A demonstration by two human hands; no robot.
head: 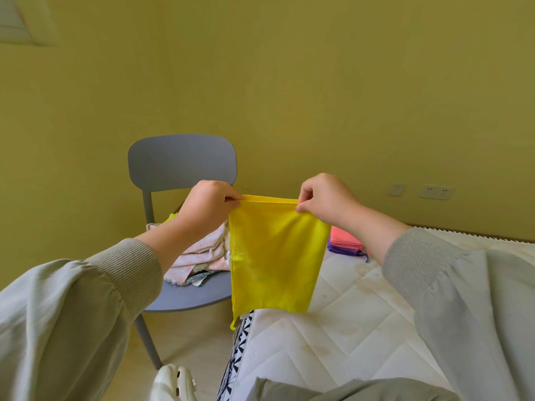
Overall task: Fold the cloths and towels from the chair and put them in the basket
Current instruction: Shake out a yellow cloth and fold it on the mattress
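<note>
Observed from my station: the yellow cloth [275,261] hangs at the centre of the frame, held up in the air over the near edge of the bed [362,314]. The left hand [207,202] pinches its upper left corner and the right hand [321,198] pinches the upper right. Both hands are closed on the top hem, which runs taut and level between them. The cloth looks already doubled (the top edge reads as a fold, though I cannot confirm the layers). I judge the hold is meant to let the fabric drop straight so the edges line up before the next fold. A small loop dangles from the lower left corner.

Left of centre, the grey chair [182,160] carries a pile of pink towels [199,256] on its seat, so work remains. Right of the yellow cloth, a folded pink cloth [346,238] lies on top of a purple cloth [341,250] on the bed, apparently staged there after folding. The basket is not in view, and I cannot say where it stands.
</note>
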